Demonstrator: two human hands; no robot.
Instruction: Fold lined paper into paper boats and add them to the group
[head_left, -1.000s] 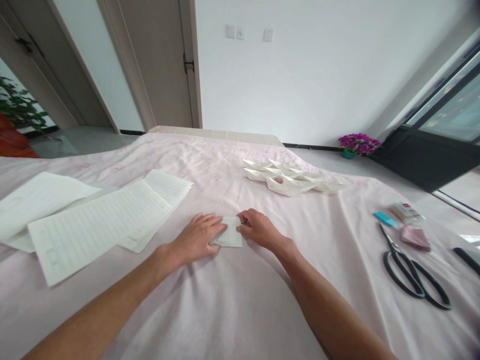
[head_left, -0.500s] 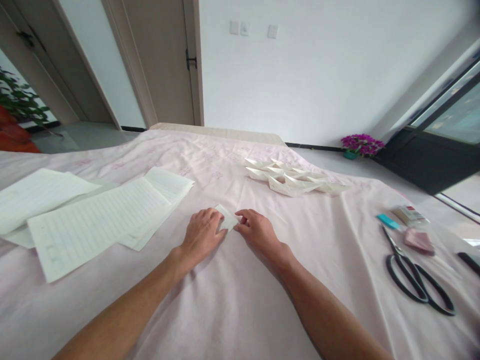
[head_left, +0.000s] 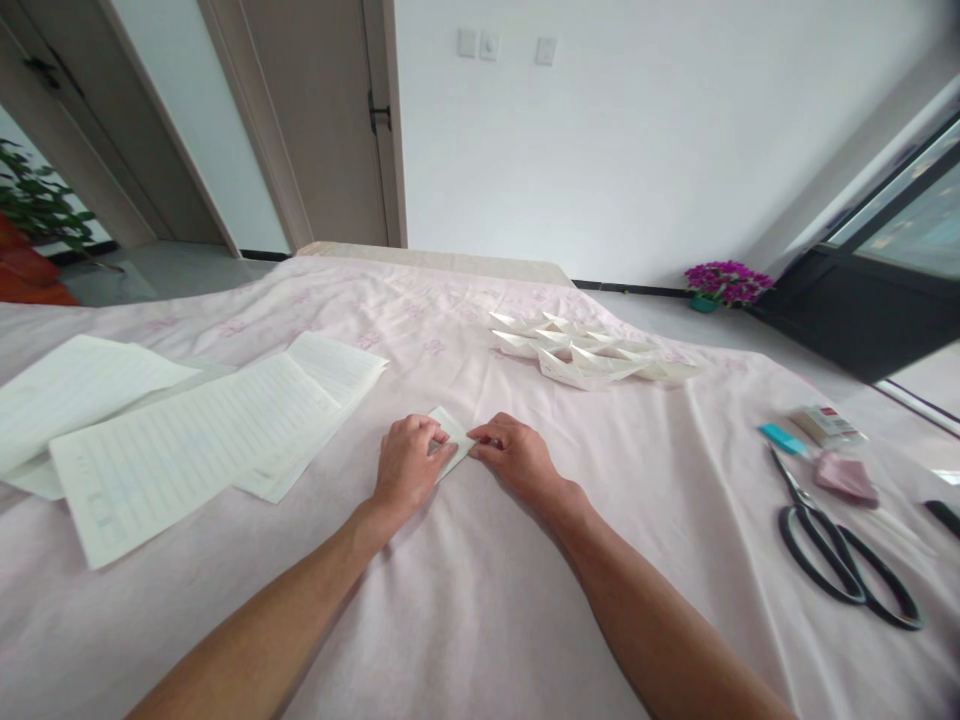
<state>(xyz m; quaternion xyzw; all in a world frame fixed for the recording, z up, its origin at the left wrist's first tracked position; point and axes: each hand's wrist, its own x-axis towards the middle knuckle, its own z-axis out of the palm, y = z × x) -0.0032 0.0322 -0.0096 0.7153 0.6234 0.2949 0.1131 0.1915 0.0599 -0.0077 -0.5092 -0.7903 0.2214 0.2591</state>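
Note:
A small folded piece of white paper (head_left: 448, 424) lies on the pink cloth between my hands. Over its left side, my left hand (head_left: 407, 462) has curled fingers, with the thumb and fingertips pressing the paper. My right hand (head_left: 517, 456) pinches the paper's right corner between thumb and fingers. Parts of the paper are hidden under the left fingers. Beyond my right hand stand several folded paper boats (head_left: 585, 358), close together in a group. Several lined paper sheets (head_left: 199, 435) overlap to the left of my left hand.
On the right lie black-handled scissors (head_left: 832, 550), a blue eraser-like block (head_left: 782, 438), a clear packet (head_left: 829, 425) and a pink folded cloth (head_left: 846, 477). A dark object (head_left: 943, 518) is at the right edge. The pink cloth (head_left: 480, 620) has wrinkles.
My left thumb and fingertips have drawn together on the paper. The right fingers have closed onto its right corner. The view has shifted slightly.

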